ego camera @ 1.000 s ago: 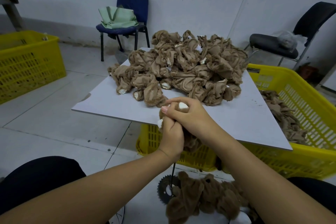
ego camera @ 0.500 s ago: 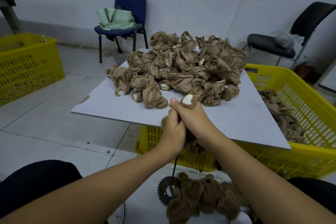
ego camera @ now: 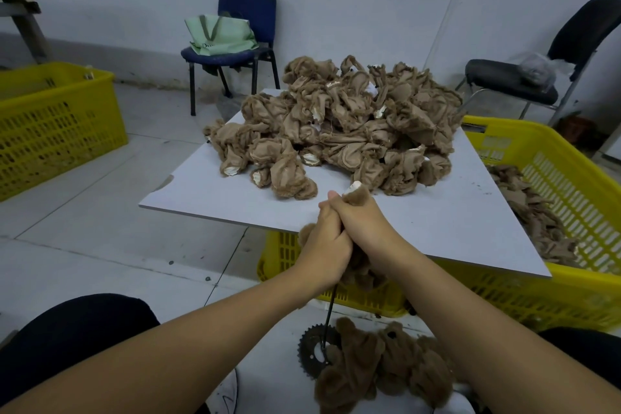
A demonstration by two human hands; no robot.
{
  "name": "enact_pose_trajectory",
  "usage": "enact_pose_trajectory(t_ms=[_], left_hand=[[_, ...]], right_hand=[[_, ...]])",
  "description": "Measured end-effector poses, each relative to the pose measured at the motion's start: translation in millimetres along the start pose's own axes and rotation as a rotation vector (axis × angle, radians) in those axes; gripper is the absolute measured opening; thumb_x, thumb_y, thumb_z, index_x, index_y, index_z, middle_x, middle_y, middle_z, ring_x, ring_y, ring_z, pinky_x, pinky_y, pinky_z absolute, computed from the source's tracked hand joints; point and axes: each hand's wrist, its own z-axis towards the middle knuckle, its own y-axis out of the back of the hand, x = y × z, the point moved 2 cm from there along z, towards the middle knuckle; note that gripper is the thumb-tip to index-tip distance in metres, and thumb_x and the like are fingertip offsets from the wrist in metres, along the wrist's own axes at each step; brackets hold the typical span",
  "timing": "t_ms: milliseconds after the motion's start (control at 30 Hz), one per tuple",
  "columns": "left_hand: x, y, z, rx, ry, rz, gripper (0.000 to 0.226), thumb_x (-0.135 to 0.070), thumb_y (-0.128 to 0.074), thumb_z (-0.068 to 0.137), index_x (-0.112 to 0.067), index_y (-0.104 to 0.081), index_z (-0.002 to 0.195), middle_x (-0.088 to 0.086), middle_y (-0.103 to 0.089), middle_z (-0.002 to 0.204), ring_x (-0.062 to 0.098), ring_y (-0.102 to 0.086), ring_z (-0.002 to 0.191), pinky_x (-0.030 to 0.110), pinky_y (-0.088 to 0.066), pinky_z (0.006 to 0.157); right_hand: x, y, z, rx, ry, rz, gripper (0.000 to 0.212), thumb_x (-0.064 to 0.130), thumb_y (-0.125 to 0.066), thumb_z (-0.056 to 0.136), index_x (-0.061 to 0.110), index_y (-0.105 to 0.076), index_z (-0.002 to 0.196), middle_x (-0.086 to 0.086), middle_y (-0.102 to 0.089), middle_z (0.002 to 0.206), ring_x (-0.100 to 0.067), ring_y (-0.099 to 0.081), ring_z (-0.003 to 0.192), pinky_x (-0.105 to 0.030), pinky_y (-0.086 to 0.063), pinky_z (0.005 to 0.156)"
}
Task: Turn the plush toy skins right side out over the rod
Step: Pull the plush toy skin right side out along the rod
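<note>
- The white board (ego camera: 208, 191) lies flat across a yellow crate (ego camera: 551, 296) and takes up the middle of the scene; its near edge runs just behind the person's hands.
- A heap of inside-out plush skins (ego camera: 339, 124), tan cloth with pale patches, is piled on the far half of the board, and more tan skins (ego camera: 537, 218) lie inside the crate to the right.
- Both forearms reach in from the near edge and meet in the middle, wrists close together, at the near edge of the board.
- A second yellow crate (ego camera: 50, 124) stands on the floor at far left; a blue chair (ego camera: 245, 27) with a green bag (ego camera: 218, 35) on it and a black chair (ego camera: 524, 77) stand by the far wall.
- Furry brown plush skins (ego camera: 379, 366) already right side out lie on the floor near the person, beside a black toothed disc (ego camera: 311, 348).
- The right hand (ego camera: 366, 228) is curled tightly round the brown plush skin (ego camera: 358, 197), whose furry tip with a white patch pokes out above the fist.
- The left hand (ego camera: 322, 245) presses against the right, fingers wrapped round the same skin lower down; fur shows below both fists.
- The thin black rod (ego camera: 331, 309) runs from under the hands down to the toothed disc.
</note>
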Motion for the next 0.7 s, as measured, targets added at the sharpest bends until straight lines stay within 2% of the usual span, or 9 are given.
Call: enact_pose_trajectory(t_ms=[67,133,200,267,400,500,567,633,700], left_hand=[[-11.2,5.1,-1.1,-0.03,-0.151,0.076,0.04,-0.031,-0.032,0.106,-0.014,-0.041,0.141,0.006,-0.061,0.121,0.017,-0.06,0.117,0.045,-0.052,0.098],[-24.7,10.3,0.4,-0.113,-0.333,0.199,0.037,-0.023,-0.034,0.106,-0.01,-0.045,0.139,0.006,-0.061,0.123,0.017,-0.058,0.116,0.045,-0.051,0.096],[-32.8,15.2,2.2,-0.147,-0.435,0.297,0.038,-0.017,-0.037,0.104,-0.006,-0.048,0.138,0.009,-0.06,0.126,0.02,-0.056,0.119,0.046,-0.048,0.098],[-32.7,15.8,-0.5,-0.094,-0.4,0.398,0.038,-0.015,-0.04,0.103,-0.005,-0.047,0.14,0.012,-0.058,0.129,0.023,-0.054,0.122,0.046,-0.046,0.101],[-21.1,10.9,-8.5,0.098,-0.192,0.565,0.043,-0.018,-0.04,0.103,-0.009,-0.038,0.145,0.012,-0.055,0.132,0.024,-0.055,0.12,0.045,-0.046,0.1],[-24.0,17.0,-6.2,0.104,-0.199,0.693,0.047,-0.021,-0.043,0.1,-0.011,-0.038,0.145,0.012,-0.052,0.132,0.026,-0.055,0.115,0.047,-0.048,0.096],[-28.5,24.6,-3.0,0.036,-0.237,0.768,0.04,-0.022,-0.044,0.098,-0.011,-0.049,0.136,0.009,-0.054,0.125,0.025,-0.054,0.108,0.046,-0.049,0.09],[-31.7,31.1,-1.1,-0.067,-0.276,0.712,0.026,-0.019,-0.044,0.095,-0.009,-0.061,0.112,0.005,-0.059,0.108,0.02,-0.052,0.098,0.045,-0.049,0.081],[-35.7,35.7,-1.0,-0.19,-0.32,0.594,0.015,-0.016,-0.046,0.093,-0.011,-0.057,0.085,0.0,-0.053,0.087,0.015,-0.048,0.081,0.042,-0.047,0.067]], right_hand=[[8.0,1.4,-7.8,0.009,0.084,0.031,0.027,0.04,-0.056,0.1,0.02,-0.073,0.106,0.002,-0.076,0.105,-0.008,-0.07,0.098,-0.033,-0.054,0.095],[18.3,3.3,-14.0,0.023,0.159,0.074,0.032,0.047,-0.055,0.099,0.023,-0.075,0.105,0.004,-0.077,0.1,-0.007,-0.071,0.098,-0.032,-0.054,0.094],[24.8,5.7,-16.7,0.042,0.194,0.07,0.033,0.049,-0.054,0.099,0.024,-0.075,0.102,0.005,-0.076,0.1,-0.007,-0.071,0.098,-0.033,-0.054,0.094],[22.3,8.4,-18.3,0.057,0.18,0.025,0.033,0.046,-0.051,0.101,0.023,-0.074,0.102,0.002,-0.076,0.102,-0.01,-0.071,0.1,-0.038,-0.054,0.098],[4.0,8.4,-20.8,0.095,-0.002,-0.04,0.037,0.048,-0.047,0.102,0.021,-0.072,0.107,-0.005,-0.074,0.107,-0.017,-0.068,0.106,-0.044,-0.049,0.105],[4.5,6.7,-18.0,0.109,-0.022,-0.04,0.037,0.051,-0.045,0.102,0.027,-0.073,0.108,-0.001,-0.074,0.11,-0.016,-0.067,0.109,-0.041,-0.048,0.105],[8.7,6.5,-15.3,0.125,-0.012,-0.029,0.038,0.052,-0.045,0.102,0.027,-0.073,0.11,0.0,-0.075,0.11,-0.013,-0.068,0.106,-0.035,-0.051,0.1],[11.7,8.5,-13.2,0.112,-0.03,0.009,0.039,0.05,-0.047,0.102,0.022,-0.073,0.108,-0.002,-0.076,0.103,-0.013,-0.071,0.099,-0.033,-0.054,0.094],[11.8,11.5,-11.8,0.124,-0.028,-0.002,0.039,0.048,-0.049,0.102,0.019,-0.073,0.102,-0.002,-0.077,0.096,-0.013,-0.073,0.094,-0.033,-0.057,0.088]])
